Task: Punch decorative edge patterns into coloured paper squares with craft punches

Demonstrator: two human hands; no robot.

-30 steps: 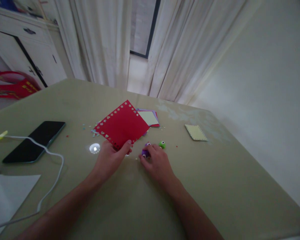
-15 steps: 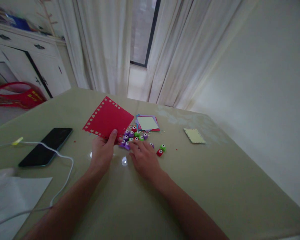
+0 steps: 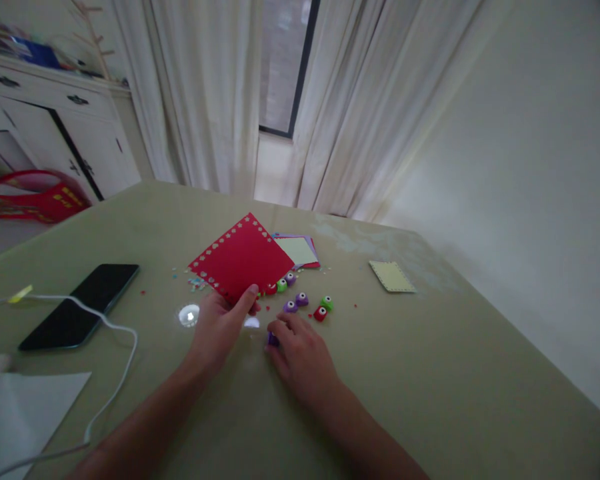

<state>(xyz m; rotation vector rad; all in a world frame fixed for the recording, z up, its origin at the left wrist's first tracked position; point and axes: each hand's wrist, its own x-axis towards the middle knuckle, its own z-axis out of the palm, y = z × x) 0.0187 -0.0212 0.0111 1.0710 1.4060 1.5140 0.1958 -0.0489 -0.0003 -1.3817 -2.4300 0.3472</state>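
Observation:
My left hand (image 3: 225, 327) pinches a red square of paper (image 3: 243, 260) by its near corner, thumb on top. Small flower, star and heart-like holes run along its edges. My right hand (image 3: 300, 347) is closed around a small purple craft punch (image 3: 273, 339) at the table surface. Beyond that hand lie two more purple punches (image 3: 301, 299), and to its right a green punch (image 3: 327, 303) touches a red punch (image 3: 321, 313). The red paper hides most of the punch pile behind it; a green one (image 3: 281, 285) shows at its edge.
A stack of coloured paper squares (image 3: 300, 251) lies behind the red paper. A pale yellow square (image 3: 393, 276) sits to the right. On the left are a black phone (image 3: 80, 307), a white cable (image 3: 125, 327) and white paper (image 3: 40, 407). Paper bits (image 3: 197, 284) are scattered about.
My right hand has drawn back toward me from the pile with a purple punch in it. The red paper has moved right and nearer, now covering much of the pile.

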